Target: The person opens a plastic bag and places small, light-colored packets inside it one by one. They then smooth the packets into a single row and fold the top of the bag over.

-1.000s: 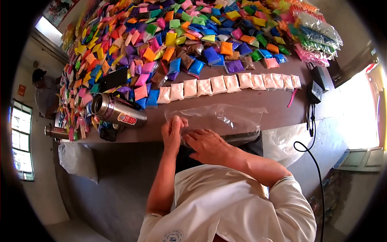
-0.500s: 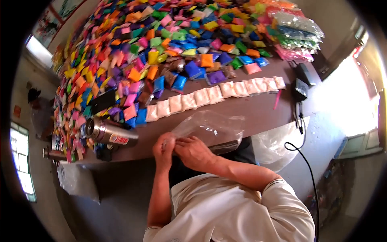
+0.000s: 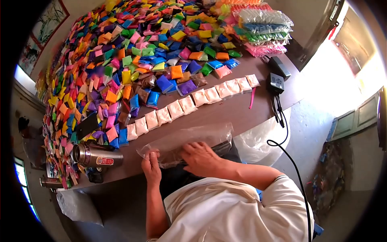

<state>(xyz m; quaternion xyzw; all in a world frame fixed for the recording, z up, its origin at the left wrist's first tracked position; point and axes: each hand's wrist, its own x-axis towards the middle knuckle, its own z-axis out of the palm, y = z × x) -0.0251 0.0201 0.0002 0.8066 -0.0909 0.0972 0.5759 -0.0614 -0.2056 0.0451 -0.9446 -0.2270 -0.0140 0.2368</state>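
Bag [image 3: 197,134] stretches rightward along the bench [image 3: 225,109] edge from pinching left fingers [image 3: 153,157]; right fingers [image 3: 190,150] touch its middle, grip unclear.

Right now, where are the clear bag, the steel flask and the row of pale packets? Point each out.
Clear bag [image 3: 183,138], head view, film near its middle.
Steel flask [image 3: 93,155], head view, side of the body.
Row of pale packets [image 3: 187,104], head view, a packet near mid-row.

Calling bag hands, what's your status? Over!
Left hand holding clear bag. Right hand at bag's near side. Pale packets lined up beyond; nothing seen blocking.
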